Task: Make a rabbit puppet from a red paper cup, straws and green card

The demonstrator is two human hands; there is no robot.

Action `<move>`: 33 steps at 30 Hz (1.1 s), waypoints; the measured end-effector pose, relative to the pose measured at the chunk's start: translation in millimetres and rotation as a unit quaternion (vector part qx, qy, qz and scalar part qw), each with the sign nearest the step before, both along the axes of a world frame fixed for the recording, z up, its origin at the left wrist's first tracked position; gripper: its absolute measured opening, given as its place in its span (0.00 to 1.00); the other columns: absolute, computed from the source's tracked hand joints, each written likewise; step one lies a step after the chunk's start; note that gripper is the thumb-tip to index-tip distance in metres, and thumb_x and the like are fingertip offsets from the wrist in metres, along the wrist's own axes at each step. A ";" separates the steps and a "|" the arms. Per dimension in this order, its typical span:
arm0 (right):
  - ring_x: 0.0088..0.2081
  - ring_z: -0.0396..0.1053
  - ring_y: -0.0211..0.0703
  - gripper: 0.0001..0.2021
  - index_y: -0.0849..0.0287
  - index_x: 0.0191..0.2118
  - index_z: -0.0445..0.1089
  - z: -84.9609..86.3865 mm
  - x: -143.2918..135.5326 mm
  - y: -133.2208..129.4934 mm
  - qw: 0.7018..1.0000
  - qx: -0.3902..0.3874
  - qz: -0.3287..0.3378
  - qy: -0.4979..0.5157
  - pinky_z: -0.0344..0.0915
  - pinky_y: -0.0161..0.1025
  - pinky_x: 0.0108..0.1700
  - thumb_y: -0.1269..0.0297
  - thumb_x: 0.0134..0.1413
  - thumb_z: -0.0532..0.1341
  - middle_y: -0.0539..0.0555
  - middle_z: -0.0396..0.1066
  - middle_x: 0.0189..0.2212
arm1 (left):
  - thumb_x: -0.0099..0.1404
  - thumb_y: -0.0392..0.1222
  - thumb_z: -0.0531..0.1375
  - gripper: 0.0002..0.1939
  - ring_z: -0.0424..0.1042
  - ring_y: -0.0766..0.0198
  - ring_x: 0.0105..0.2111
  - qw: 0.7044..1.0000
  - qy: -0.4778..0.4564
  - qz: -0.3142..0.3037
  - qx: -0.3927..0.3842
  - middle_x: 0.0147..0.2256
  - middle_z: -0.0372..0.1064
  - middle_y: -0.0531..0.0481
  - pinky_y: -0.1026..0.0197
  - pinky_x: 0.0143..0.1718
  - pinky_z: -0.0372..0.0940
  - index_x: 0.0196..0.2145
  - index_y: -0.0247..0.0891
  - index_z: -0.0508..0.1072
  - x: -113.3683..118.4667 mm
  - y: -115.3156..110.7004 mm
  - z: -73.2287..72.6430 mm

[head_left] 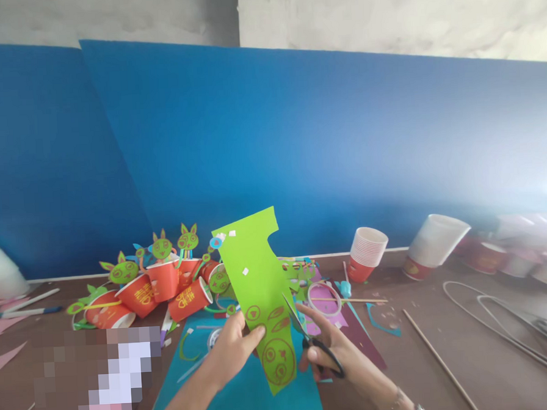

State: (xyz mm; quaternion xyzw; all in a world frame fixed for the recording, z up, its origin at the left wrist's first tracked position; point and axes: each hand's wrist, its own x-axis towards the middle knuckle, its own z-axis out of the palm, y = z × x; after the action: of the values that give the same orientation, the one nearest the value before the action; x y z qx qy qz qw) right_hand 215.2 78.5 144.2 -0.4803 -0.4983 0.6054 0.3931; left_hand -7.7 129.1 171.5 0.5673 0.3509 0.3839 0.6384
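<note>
Blue panel (298,155) across the back, brown counter (429,368) below, clutter all round. Green sheet (253,255) sits near frame centre, toward 6 o'clock, held up over a teal sheet (238,409). Left hand (233,351) pinches it at its 8 o'clock edge, thumb in front; right hand (329,343) is wrapped round the black handles of the scissors (306,335), forefinger stretched out, blades at the sheet's 4 o'clock edge. To cut well, probably best to turn the paper into the blades, stay just outside the drawn ears (277,320) and face (279,361), take short snips and keep the left thumb off the line. Left fingers behind the sheet: hidden. Can't tell whether the second blade is behind the paper. Cups (487,258) at 3 o'clock blurred; patch at 8 o'clock pixelated; both forearms cut off by the frame.
</note>
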 end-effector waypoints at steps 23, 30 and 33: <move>0.15 0.52 0.28 0.31 0.65 0.34 0.74 -1.2 3.4 -1.0 0.997 0.016 0.069 -0.023 0.46 0.28 0.17 0.37 0.36 0.68 0.44 0.60 0.13 | 0.57 0.39 0.62 0.17 0.73 0.51 0.46 0.992 0.029 -0.114 -0.053 0.45 0.76 0.45 0.51 0.50 0.64 0.46 0.39 0.74 -15.3 1.2 4.2; 0.13 0.52 0.28 0.31 0.66 0.36 0.77 -1.6 14.1 -0.4 0.991 -0.012 0.125 -0.053 0.46 0.28 0.15 0.41 0.34 0.70 0.45 0.62 0.13 | 0.57 0.38 0.60 0.15 0.74 0.54 0.43 0.982 0.069 -0.170 -0.050 0.41 0.77 0.48 0.54 0.48 0.65 0.44 0.39 0.74 -23.3 2.6 9.1; 0.13 0.52 0.27 0.29 0.67 0.36 0.77 -1.7 17.4 0.4 0.988 -0.028 0.142 -0.057 0.47 0.27 0.14 0.43 0.34 0.72 0.44 0.61 0.12 | 0.56 0.39 0.60 0.17 0.73 0.55 0.42 0.973 0.120 -0.194 -0.038 0.41 0.76 0.49 0.54 0.47 0.65 0.45 0.38 0.72 -27.6 6.3 5.3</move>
State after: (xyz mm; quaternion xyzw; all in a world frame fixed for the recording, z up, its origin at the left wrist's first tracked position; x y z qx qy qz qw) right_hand 232.6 78.9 142.5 -0.4493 -0.5657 0.6407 0.2602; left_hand -35.2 135.4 176.7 0.6419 0.3222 0.1684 0.6751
